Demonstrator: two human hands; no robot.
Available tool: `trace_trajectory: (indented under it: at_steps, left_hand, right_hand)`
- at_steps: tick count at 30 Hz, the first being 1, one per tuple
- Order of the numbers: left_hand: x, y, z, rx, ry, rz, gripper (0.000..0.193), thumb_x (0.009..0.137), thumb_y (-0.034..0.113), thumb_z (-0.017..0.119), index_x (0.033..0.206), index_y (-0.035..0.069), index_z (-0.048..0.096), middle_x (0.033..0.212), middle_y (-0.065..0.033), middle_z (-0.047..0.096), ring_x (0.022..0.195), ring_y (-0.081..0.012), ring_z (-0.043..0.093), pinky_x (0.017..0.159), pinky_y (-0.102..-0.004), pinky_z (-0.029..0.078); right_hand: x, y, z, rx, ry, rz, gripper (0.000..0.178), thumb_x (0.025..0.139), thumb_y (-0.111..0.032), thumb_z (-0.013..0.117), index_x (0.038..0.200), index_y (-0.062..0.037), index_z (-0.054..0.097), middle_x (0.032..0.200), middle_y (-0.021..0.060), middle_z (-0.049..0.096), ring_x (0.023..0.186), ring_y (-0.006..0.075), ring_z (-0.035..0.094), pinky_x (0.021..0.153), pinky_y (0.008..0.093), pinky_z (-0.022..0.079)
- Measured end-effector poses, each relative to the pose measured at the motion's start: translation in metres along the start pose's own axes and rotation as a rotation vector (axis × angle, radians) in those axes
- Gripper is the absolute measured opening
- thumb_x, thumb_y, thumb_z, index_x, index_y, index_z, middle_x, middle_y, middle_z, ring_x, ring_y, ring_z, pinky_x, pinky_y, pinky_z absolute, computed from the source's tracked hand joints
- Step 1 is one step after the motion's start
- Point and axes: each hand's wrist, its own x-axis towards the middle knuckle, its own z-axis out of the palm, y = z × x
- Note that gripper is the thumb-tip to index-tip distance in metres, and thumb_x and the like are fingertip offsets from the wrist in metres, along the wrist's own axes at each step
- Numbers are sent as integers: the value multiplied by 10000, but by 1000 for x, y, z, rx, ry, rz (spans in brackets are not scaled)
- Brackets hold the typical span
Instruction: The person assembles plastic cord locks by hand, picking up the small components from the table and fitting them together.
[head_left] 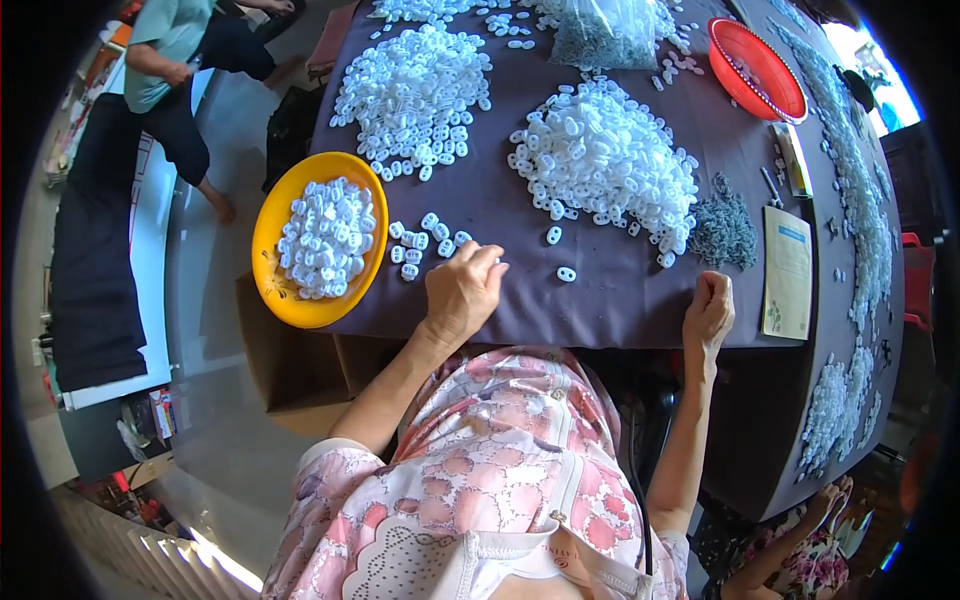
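Note, left of left hand (462,292), yellow bowl (265,240) filled with white two-holed pieces (325,240). See loose white pieces (420,240) just ahead-left of same hand. Find left hand curled; cannot tell whether pinching a piece. Note large white heap (605,150) ahead, between hands. Find right hand (707,312) curled; cannot tell whether pinching anything. See grey pile (724,230) just ahead, beige booklet (787,280) to right.

Colour log — white pieces (605,150), dark greyish-purple cloth (620,318).
Bowl (266,240): yellow-orange, dark printed motif; basket (738,45): red; heap of small parts (723,235): grey-green; packet (788,290): tan, blue band — wearer's shirt (480,430): pink and red blotches on white.
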Motion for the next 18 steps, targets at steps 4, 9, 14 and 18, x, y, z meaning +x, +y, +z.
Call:
trace_trajectory:
  at_steps: [4, 9, 14, 18]
  left_hand:
    - [10, -10, -5, 21, -5, -23, 160, 778, 124, 673, 927, 76, 641, 830, -91, 608, 714, -284, 637, 606, -373, 515]
    - [26, 17, 5, -133, 14, 22, 151, 750, 90, 693, 898, 63, 678, 812, -83, 610, 731, -261, 636, 629, -343, 508]
    - [53, 37, 41, -204, 37, 108, 130, 760, 119, 686, 887, 88, 687, 795, -77, 609, 676, -260, 630, 602, -357, 506]
    - [67, 45, 54, -79, 12, 87, 133, 764, 157, 681, 884, 101, 672, 796, -81, 592, 683, -280, 624, 600, -377, 507]
  right_hand:
    - [-5, 2, -1, 58, 9, 9, 61, 872, -22, 532, 925, -27, 562, 831, 138, 583, 748, 309, 592, 671, 368, 472]
    - [-7, -14, 1, 151, 1, 6, 130, 847, 16, 560, 966, -23, 594, 845, 127, 592, 761, 267, 611, 678, 335, 493]
    - [-11, -14, 4, 162, 26, -41, 130, 838, 41, 549, 943, -20, 595, 844, 122, 588, 748, 265, 606, 659, 328, 490]
    - [-12, -15, 7, 178, 32, -24, 123, 831, 51, 547, 923, -19, 588, 842, 117, 585, 738, 265, 599, 652, 326, 487]
